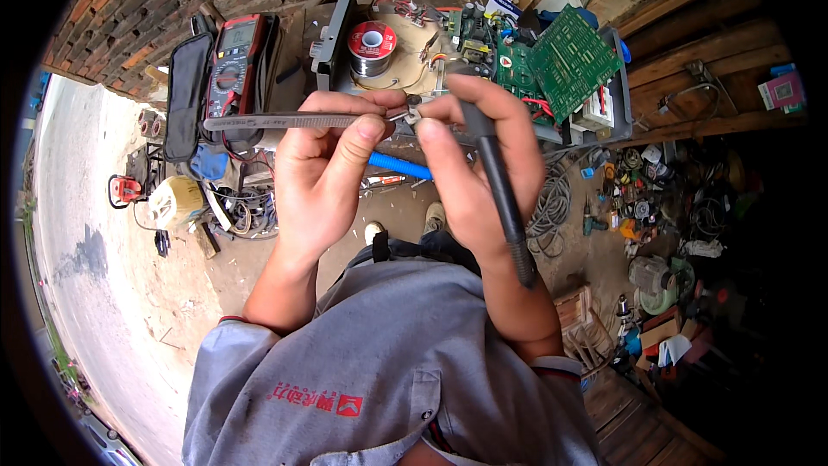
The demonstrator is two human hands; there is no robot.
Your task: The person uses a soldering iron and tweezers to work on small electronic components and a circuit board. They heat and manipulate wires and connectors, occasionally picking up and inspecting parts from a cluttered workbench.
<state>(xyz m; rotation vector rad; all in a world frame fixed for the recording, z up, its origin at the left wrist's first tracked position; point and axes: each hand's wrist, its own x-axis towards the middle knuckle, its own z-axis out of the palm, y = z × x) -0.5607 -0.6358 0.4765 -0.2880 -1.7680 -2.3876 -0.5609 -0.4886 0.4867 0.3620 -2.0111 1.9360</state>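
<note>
My left hand (323,155) is closed around steel tweezers (250,122), which lie level with their tips pointing right. At those tips, thumb and forefinger of my right hand (479,177) pinch a small pale metallic piece (411,116), too small to name. Tucked through the same right hand is a black-handled tool (502,190), probably a soldering iron, its ribbed end hanging toward me and its far tip hidden. Below the hands a blue rod (399,166) shows in part.
Behind my hands the bench holds a red-labelled solder spool (373,47), a tilted green circuit board (573,65) and a black panel (339,26). A red multimeter (231,69) stands in its case at left. Coiled cable (552,211) and scattered tools cover the ground at right.
</note>
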